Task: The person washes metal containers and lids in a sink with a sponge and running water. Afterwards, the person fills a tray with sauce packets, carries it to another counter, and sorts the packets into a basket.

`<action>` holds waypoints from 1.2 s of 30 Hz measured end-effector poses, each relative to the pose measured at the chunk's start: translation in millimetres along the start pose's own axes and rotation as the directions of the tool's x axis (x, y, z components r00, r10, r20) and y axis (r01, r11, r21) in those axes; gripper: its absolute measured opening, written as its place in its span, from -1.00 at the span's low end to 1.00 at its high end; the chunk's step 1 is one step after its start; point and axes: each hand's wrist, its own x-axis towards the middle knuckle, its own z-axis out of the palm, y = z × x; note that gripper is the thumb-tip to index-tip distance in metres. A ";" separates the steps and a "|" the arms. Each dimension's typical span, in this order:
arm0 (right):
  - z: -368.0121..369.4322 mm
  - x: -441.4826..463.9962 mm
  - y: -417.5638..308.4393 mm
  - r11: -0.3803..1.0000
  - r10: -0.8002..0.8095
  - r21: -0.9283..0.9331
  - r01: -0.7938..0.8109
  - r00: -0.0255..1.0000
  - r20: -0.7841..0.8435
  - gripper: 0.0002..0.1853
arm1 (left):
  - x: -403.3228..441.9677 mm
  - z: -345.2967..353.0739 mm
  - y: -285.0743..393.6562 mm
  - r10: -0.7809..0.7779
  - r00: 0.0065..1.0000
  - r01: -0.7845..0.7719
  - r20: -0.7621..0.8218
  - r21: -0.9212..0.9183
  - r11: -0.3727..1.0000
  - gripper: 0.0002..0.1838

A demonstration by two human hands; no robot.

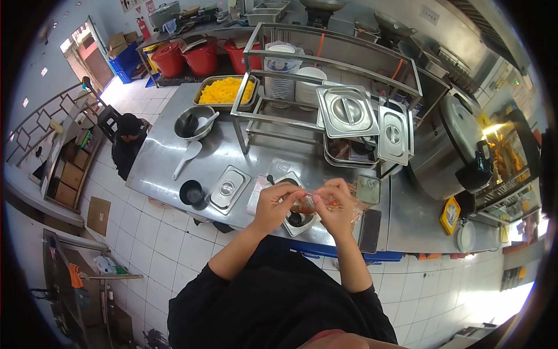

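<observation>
Both my hands are raised over a steel pan (301, 227) near the table's front edge. My left hand (275, 203) pinches one side of a small clear plastic bag (304, 205) with something brownish-orange in it. The bag's other side is between the thumb and fingers of my right hand (335, 210). Under them the pan, partly hidden, has a dark round item in it. A steel lid (229, 189) lies to the left, and beyond it stands a black bowl (192, 193). Right of my right hand are a dark flat phone-like slab (369, 231) and a shallow container (368, 190).
A steel rack (247, 110) with stacked plates and lidded pans rises behind my hands. A tray of yellow rice (225, 91) and a mixing bowl (196, 123) stand back left. A large cooker (444, 145) is at right. Another person (129, 142) sits low beyond the table's left end.
</observation>
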 end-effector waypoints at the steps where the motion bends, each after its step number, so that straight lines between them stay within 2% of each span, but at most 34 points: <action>1: 3.5 -1.7 -1.7 1.000 0.003 0.027 -0.001 0.999 -0.047 -0.85 | -1.3 0.1 0.5 0.032 0.999 -0.033 0.011 0.048 0.998 -0.86; 2: 5.3 -3.7 -2.6 0.999 0.008 0.054 -0.003 0.996 -0.092 -0.88 | -3.1 0.9 1.0 0.063 0.998 -0.064 0.021 0.095 0.993 -0.87; 3: -2.2 -1.2 2.6 1.000 0.020 0.024 -0.018 0.997 -0.072 -0.88 | -0.3 9.7 -8.1 0.053 0.999 -0.053 0.003 0.063 0.997 -0.87; 5: 2.3 1.6 5.6 0.992 -0.118 -0.058 0.112 0.987 -0.109 -0.87 | 2.0 8.2 -8.4 0.086 0.996 -0.084 -0.037 0.050 0.995 -0.90; 7: 7.0 3.6 4.8 0.993 -0.116 -0.040 0.112 0.989 -0.093 -0.86 | -0.1 5.2 -10.3 0.101 0.994 -0.099 -0.038 0.064 0.993 -0.90; 9: 10.8 3.6 2.0 0.994 -0.097 -0.051 0.093 0.993 -0.072 -0.85 | -3.8 5.8 -9.1 0.103 0.994 -0.098 -0.027 0.157 0.983 -0.87; 13: 10.1 -3.8 10.6 0.997 -0.077 -0.039 0.073 0.991 -0.106 -0.85 | -9.1 5.0 -10.8 0.123 0.992 -0.116 -0.034 0.157 0.981 -0.88; 15: 0.9 -6.6 12.3 0.995 -0.074 -0.069 0.066 0.989 -0.129 -0.86 | -12.5 1.4 -15.3 -0.104 0.994 0.107 -0.036 0.077 0.991 -0.86; 16: -0.7 -8.0 10.9 0.995 -0.075 -0.071 0.066 0.988 -0.132 -0.86 | -12.6 2.1 -17.9 -0.103 0.994 0.105 -0.032 0.076 0.992 -0.86; 18: -5.2 -13.1 6.7 1.000 0.017 -0.013 -0.019 0.991 -0.129 -0.86 | -14.3 5.5 -22.1 -0.145 0.988 0.152 0.045 -0.269 0.951 -0.81; 19: -7.3 -15.1 6.2 1.000 0.019 -0.015 -0.021 0.991 -0.136 -0.86 | -14.0 9.6 -22.3 -0.146 0.988 0.154 0.052 -0.270 0.950 -0.81; 21: -12.1 -17.3 5.6 0.999 -0.030 -0.043 0.022 0.984 -0.175 -0.85 | -10.5 21.6 -22.4 -0.198 0.975 0.220 0.097 -0.503 0.836 -0.78; 22: -15.0 -19.1 8.7 0.999 -0.032 -0.045 0.024 0.983 -0.181 -0.85 | -11.4 26.5 -24.4 -0.195 0.975 0.220 0.103 -0.502 0.836 -0.78; 25: -25.9 -27.1 21.1 1.000 -0.020 -0.008 0.018 0.967 -0.255 -0.84 | -25.9 40.6 -42.7 -0.283 0.909 0.365 0.307 -0.255 0.896 -0.72; 29: -31.0 -38.2 32.3 0.994 0.071 0.100 -0.041 0.947 -0.313 -0.85 | -32.2 47.7 -55.5 -0.402 0.849 0.478 0.343 -0.175 0.860 -0.70; 30: -31.2 -41.0 34.2 0.985 0.098 0.166 -0.044 0.939 -0.329 -0.86 | -35.2 50.6 -56.1 -0.413 0.840 0.491 0.352 -0.171 0.854 -0.70; 33: -35.4 -47.3 43.4 0.956 0.147 0.291 -0.040 0.924 -0.354 -0.87 | -40.9 57.7 -54.9 -0.532 0.782 0.622 0.325 -0.347 0.702 -0.75; 34: -36.7 -50.7 49.5 0.934 0.227 0.340 -0.108 0.915 -0.332 -0.85 | -43.1 55.8 -60.7 -0.552 0.748 0.659 0.368 -0.317 0.682 -0.65; 35: -38.4 -53.5 56.1 0.905 0.306 0.388 -0.175 0.901 -0.307 -0.84 | -44.7 54.7 -61.9 -0.557 0.744 0.663 0.369 -0.309 0.682 -0.65; 36: -41.6 -55.1 62.5 0.902 0.313 0.394 -0.179 0.898 -0.310 -0.84 | -47.2 54.2 -62.0 -0.494 0.808 0.587 0.320 -0.376 0.717 -0.59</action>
